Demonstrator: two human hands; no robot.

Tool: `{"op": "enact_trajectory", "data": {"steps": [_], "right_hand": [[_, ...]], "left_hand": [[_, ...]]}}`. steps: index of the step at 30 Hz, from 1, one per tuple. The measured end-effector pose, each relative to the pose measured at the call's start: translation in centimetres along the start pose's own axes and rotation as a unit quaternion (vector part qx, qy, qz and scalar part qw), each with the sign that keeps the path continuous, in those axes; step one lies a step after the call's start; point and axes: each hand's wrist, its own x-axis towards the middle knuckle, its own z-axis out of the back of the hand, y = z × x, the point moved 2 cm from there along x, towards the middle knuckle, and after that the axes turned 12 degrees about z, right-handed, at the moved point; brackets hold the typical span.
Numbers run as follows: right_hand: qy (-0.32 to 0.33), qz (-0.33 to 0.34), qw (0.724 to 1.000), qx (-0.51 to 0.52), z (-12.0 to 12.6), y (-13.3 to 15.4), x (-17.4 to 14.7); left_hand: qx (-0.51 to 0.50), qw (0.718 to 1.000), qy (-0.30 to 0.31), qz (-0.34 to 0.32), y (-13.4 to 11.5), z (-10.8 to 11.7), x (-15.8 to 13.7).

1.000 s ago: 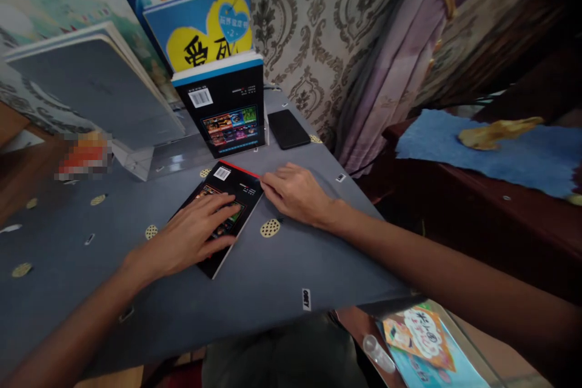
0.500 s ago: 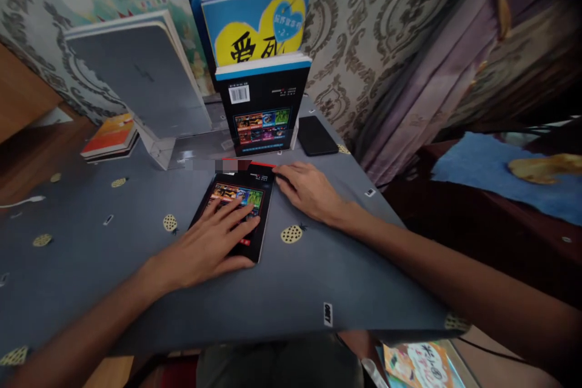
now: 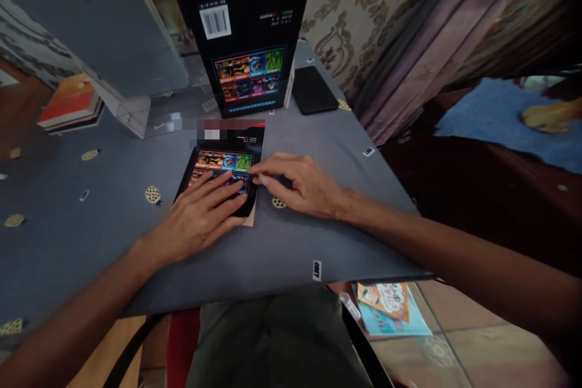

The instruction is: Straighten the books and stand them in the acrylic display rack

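**Bare left hand (image 3: 202,212) lies flat on a black, glossy paperback book (image 3: 227,160), bare right hand (image 3: 302,185) is at its right edge**

The left hand is open, with fingers a little spread over the coloured pictures of the cover. The right hand is partly curled; its index finger and thumb meet the edge, but I cannot tell whether they pinch it. A pale page corner (image 3: 250,218) shows below the cover. The book lies on a grey-blue tablecloth with pineapple print (image 3: 273,260). Just behind it, a similar black book with blue top edge (image 3: 250,36) stands upright in a clear plastic stand (image 3: 136,118). Beside this, to the right, lies a flat, black, rectangular object (image 3: 314,90). Farther left is a small pile of books with orange-red cover (image 3: 70,100).
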Motion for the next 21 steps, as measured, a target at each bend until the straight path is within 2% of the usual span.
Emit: {"op": "enact_trajectory", "data": {"steps": [9, 13, 15, 21], "right_hand": [[0.014, 0.066, 0.994, 0.085, -0.9, 2.9, -0.8], [0.038, 0.135, 0.988, 0.057, -1.4, 3.6, -1.1], [0.043, 0.154, 0.987, 0.034, -1.4, 3.9, -1.1], [0.07, 0.122, 0.989, 0.035, -0.9, 2.9, -0.3]], "left_hand": [[-0.001, 1.0, -0.011, 0.008, -0.5, -0.5, -0.3], [0.016, 0.999, -0.042, -0.007, -0.7, -0.6, -0.5], [0.014, 0.999, -0.037, 0.0, -0.7, -0.4, -0.5], [-0.026, 1.0, 0.003, 0.015, 0.2, 0.9, 0.5]]}}
